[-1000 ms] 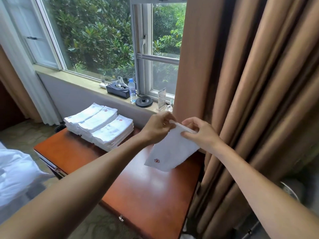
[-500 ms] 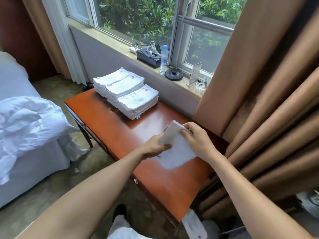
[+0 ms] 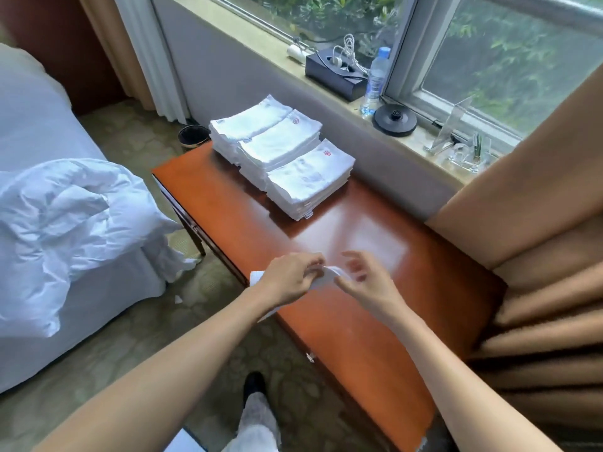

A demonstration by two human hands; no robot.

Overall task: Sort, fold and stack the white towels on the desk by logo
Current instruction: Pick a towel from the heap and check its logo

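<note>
Shoe [image 3: 254, 384] and pale trouser leg [image 3: 259, 425] at the bottom edge, on patterned carpet [image 3: 146, 337]. Both forearms reach forward over the near edge of the desk [image 3: 359, 321]. Left hand [image 3: 288, 282] has its fingers curled, gripping a white towel [image 3: 331, 273] just above the desk's front edge; one corner sticks out left of the wrist, another hangs below it. Right hand [image 3: 362, 282] is just beside the towel's right end, fingers loosely bent and motion-blurred — cannot tell whether it pinches the cloth or only touches it.

Further back, at the desk's far left end, three stacks of folded towels [image 3: 284, 158] sit side by side, touching; red logos show on two tops. Beyond, on the sill [image 3: 261, 37]: black box [image 3: 336, 76], water bottle [image 3: 375, 83], round black base [image 3: 394, 119]. Bed [image 3: 39, 132] to the left, tan curtain [image 3: 538, 256] to the right.
</note>
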